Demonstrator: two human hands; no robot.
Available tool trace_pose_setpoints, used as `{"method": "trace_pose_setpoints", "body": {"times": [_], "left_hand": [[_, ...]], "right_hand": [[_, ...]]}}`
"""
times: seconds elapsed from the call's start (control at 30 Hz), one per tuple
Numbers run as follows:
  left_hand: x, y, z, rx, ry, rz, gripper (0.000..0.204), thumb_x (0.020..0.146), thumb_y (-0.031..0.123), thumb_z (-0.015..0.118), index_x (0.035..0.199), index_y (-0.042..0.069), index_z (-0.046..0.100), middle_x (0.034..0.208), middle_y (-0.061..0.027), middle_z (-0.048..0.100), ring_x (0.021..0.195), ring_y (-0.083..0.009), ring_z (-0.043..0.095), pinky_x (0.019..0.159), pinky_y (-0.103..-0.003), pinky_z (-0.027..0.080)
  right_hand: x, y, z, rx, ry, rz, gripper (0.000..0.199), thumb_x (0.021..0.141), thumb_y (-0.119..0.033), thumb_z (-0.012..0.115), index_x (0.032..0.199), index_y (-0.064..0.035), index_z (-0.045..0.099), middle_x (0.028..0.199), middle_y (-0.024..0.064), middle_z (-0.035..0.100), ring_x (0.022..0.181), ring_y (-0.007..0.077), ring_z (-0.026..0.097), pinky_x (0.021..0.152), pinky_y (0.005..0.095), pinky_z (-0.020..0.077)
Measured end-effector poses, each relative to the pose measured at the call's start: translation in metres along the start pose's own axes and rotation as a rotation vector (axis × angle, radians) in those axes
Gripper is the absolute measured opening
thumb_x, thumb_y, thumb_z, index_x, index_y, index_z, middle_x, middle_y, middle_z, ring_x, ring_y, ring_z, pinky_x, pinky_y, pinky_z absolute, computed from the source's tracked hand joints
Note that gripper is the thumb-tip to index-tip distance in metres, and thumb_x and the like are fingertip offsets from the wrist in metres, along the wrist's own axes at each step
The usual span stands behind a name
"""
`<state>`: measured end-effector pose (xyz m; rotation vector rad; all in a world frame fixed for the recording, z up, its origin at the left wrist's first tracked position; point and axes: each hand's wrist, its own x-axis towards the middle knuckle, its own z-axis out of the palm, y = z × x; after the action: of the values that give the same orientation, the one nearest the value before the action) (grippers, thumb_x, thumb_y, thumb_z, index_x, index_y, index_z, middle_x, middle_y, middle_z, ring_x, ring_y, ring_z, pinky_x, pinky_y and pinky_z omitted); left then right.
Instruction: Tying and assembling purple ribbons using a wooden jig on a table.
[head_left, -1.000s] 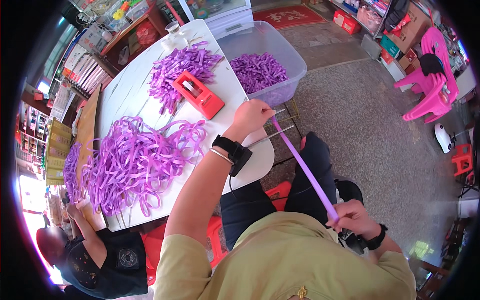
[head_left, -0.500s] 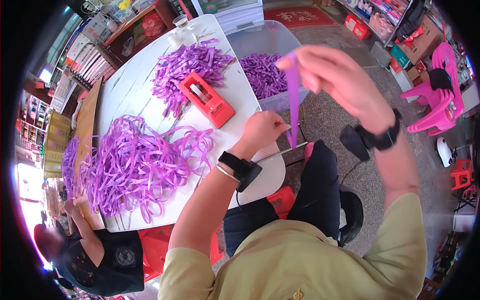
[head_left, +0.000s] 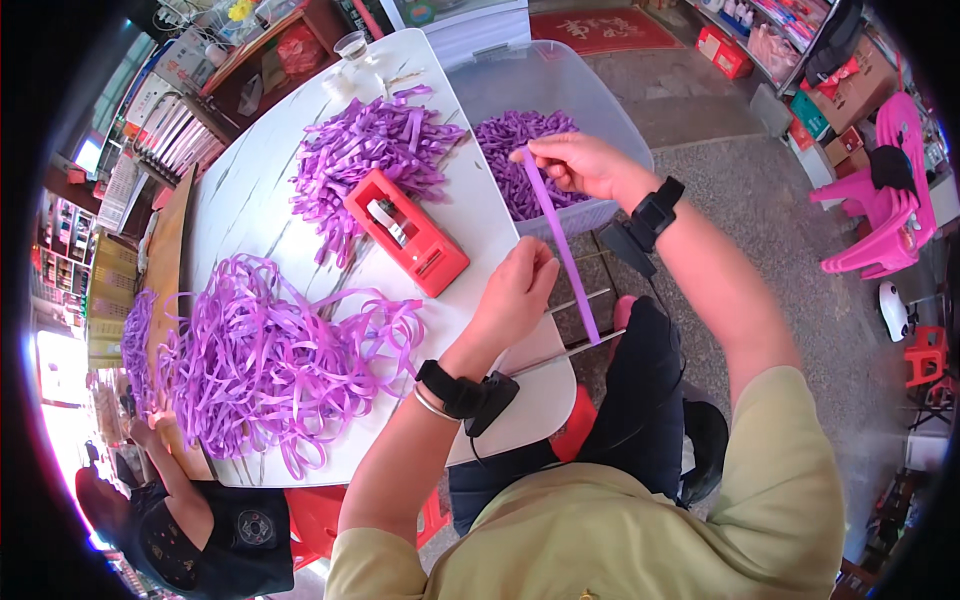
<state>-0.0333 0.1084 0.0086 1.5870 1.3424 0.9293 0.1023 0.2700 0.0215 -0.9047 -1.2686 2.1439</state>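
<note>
My right hand (head_left: 585, 165) pinches the upper end of a purple ribbon strip (head_left: 560, 235), which slants down past the table's right edge to a loose lower end. Close beside the strip, my left hand (head_left: 515, 295) is closed over the table edge; whatever its fingertips may hold is hidden. A red tape dispenser (head_left: 425, 255) stands on the table to the left. Behind it lies a heap of short purple ribbon pieces (head_left: 370, 150). Long tangled purple ribbons (head_left: 270, 360) cover the table's left part.
A clear plastic bin (head_left: 610, 120) with purple ribbon pieces adjoins the table's right side. Metal rods (head_left: 570, 352) jut out under the white tabletop (head_left: 530, 390). At far left a co-worker (head_left: 180, 520) sits by more ribbon. Pink chairs (head_left: 885, 200) stand at right.
My right hand has come down and left, in front of the bin. The ribbon now slants with its lower end hanging loose. My left hand has dropped slightly.
</note>
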Motion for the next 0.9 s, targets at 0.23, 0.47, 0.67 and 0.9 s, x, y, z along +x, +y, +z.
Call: {"method": "trace_pose_setpoints", "body": {"times": [0.23,0.47,0.67,0.9], "left_hand": [[0.0,0.014,-0.003,0.12,-0.104,0.081,0.011,0.078,0.008,0.056,0.088,0.003,0.058,0.072,-0.008,0.046,0.061,-0.0171,0.048,0.058,-0.028,0.04],[0.0,0.015,-0.001,0.146,-0.113,0.143,0.011,0.078,0.008,0.057,0.087,0.004,0.059,0.07,-0.0072,0.045,0.059,-0.017,0.047,0.057,-0.028,0.04],[-0.001,0.012,-0.004,0.047,-0.136,0.096,0.013,0.078,0.007,0.057,0.091,0.006,0.057,0.068,-0.0041,0.041,0.056,-0.0125,0.043,0.054,-0.026,0.038],[0.0,0.011,-0.004,0.037,-0.167,0.064,0.013,0.079,0.005,0.057,0.091,0.004,0.058,0.069,-0.0021,0.042,0.056,-0.0092,0.041,0.053,-0.023,0.036]], "right_hand": [[0.012,0.047,-0.021,-0.005,0.027,0.156,0.023,0.087,-0.024,0.048,0.098,-0.009,0.062,0.066,-0.0115,0.046,0.051,-0.0014,0.035,0.043,0.0126,0.0268],[0.009,0.052,-0.019,0.045,0.038,0.108,0.022,0.087,-0.024,0.048,0.098,-0.0107,0.062,0.066,-0.011,0.046,0.052,-0.0018,0.036,0.042,0.0125,0.0264],[0.0,0.016,0.006,-0.02,-0.028,-0.053,0.028,0.089,-0.024,0.045,0.106,-0.0064,0.058,0.066,-0.011,0.042,0.053,-0.0017,0.034,0.045,0.0125,0.0274],[0.011,0.037,-0.012,-0.083,0.029,0.048,0.026,0.087,-0.025,0.048,0.106,-0.01,0.059,0.067,-0.0114,0.043,0.053,-0.0018,0.036,0.044,0.0116,0.0278]]}}
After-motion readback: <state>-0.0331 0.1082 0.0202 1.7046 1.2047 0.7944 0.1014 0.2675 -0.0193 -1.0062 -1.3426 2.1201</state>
